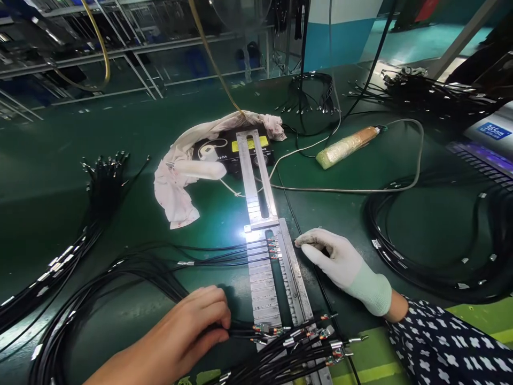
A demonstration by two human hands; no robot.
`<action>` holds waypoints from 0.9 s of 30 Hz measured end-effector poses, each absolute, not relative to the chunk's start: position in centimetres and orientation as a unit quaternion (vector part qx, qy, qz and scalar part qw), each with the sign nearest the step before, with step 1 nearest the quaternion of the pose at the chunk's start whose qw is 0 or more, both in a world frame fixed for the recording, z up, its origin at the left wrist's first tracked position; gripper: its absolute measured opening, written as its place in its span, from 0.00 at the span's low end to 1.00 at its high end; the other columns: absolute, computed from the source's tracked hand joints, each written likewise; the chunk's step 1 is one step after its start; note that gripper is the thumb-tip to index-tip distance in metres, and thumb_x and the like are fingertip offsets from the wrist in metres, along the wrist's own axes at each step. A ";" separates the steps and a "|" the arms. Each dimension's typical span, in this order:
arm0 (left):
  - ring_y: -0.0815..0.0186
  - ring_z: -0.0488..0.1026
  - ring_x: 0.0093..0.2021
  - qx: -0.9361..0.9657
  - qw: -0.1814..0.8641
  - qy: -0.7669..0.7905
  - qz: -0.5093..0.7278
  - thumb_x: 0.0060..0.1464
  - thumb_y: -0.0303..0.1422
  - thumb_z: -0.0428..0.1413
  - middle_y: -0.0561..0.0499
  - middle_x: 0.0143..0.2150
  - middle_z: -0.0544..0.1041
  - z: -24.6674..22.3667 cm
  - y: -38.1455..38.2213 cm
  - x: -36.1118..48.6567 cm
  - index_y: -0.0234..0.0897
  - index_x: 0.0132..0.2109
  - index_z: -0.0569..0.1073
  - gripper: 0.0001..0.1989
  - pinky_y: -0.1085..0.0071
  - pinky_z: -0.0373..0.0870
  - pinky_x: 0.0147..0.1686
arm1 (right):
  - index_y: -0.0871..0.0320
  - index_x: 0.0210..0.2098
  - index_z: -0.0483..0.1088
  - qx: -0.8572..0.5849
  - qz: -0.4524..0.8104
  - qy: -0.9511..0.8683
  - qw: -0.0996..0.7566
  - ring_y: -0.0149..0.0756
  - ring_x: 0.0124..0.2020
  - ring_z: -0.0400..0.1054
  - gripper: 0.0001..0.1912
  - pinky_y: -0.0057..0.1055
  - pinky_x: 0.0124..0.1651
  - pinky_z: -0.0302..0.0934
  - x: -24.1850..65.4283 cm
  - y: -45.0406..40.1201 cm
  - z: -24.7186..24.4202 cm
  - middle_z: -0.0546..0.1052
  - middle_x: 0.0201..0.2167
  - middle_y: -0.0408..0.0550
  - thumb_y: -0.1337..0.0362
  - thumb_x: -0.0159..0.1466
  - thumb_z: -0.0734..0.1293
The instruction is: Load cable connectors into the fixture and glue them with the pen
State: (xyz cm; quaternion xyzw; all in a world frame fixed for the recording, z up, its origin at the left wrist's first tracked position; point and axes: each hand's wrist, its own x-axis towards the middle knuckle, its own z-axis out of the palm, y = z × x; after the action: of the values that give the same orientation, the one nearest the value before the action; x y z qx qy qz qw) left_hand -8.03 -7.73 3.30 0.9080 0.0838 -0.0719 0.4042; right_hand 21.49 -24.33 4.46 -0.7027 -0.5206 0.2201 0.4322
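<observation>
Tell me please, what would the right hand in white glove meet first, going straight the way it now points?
Probably the right edge of the long silver metal fixture, just beside the fingertips of the right hand; one view leaves height unclear, so it might pass above.

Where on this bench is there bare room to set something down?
The green bench top looks bare left of the upright-looking black bundle, and between the pale cable and gloved right hand. It is crowded at the metal fixture's near end, under piled cable ends.
</observation>
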 end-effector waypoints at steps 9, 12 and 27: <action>0.68 0.68 0.36 0.897 0.409 0.154 0.067 0.67 0.34 0.47 0.53 0.37 0.70 3.2 -8.1 -5.2 0.41 0.43 0.66 0.05 0.74 0.68 0.35 | 0.54 0.41 0.75 -0.703 0.221 -0.521 0.430 0.39 0.40 0.71 0.08 0.35 0.45 0.66 21.6 -24.4 4.5 0.77 0.40 0.46 0.63 0.69 0.63; 0.68 0.69 0.40 0.910 0.378 0.119 0.123 0.67 0.30 0.47 0.51 0.42 0.71 2.2 -8.9 -3.4 0.42 0.48 0.65 0.05 0.74 0.69 0.39 | 0.54 0.41 0.75 -0.701 0.219 -0.523 0.433 0.39 0.41 0.71 0.08 0.35 0.45 0.66 21.6 -24.4 4.4 0.77 0.40 0.45 0.64 0.69 0.63; 0.70 0.72 0.44 0.942 0.276 0.016 0.192 0.64 0.21 0.48 0.49 0.46 0.73 1.5 -6.2 -2.2 0.41 0.56 0.69 0.17 0.77 0.70 0.43 | 0.54 0.41 0.75 -0.703 0.211 -0.530 0.425 0.38 0.40 0.71 0.07 0.34 0.45 0.65 21.5 -24.2 4.7 0.77 0.38 0.44 0.66 0.69 0.63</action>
State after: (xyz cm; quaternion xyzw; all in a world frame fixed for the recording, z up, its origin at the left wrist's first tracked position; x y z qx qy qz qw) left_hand -2.22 -6.17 1.51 0.9417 0.0161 0.1917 0.2760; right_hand 21.52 -24.17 4.70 -0.7027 -0.5300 0.2111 0.4252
